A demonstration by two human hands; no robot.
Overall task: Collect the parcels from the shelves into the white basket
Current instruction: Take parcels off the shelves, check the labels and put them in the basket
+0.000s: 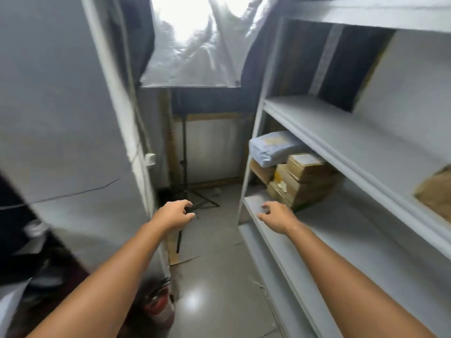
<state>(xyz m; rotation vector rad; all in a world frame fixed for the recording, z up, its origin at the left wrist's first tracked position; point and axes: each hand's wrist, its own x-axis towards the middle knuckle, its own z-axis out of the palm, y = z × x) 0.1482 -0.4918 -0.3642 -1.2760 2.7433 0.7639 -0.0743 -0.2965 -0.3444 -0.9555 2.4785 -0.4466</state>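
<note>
Head view along a narrow aisle beside a grey shelving unit. Both arms reach forward. The left hand and the right hand hold nothing, and each grip is loosely spread, with the fingers relaxed and slightly curled. The right hand hovers over the front edge of the lower shelf, near the parcels but apart from them.

At the far end of that shelf a blue-grey mailer bag rests on a stack of cardboard boxes. Another brown parcel sits on the shelf above, at the right edge of view. The white basket is not in view.

The step in hand appears to be the reach for the far stack. The soft bag is best taken first, off the top, with a hand under each end so that it neither sags nor drags the boxes. The boxes can then follow singly, held on opposite faces. The light stand on the floor ahead could catch a foot.
</note>
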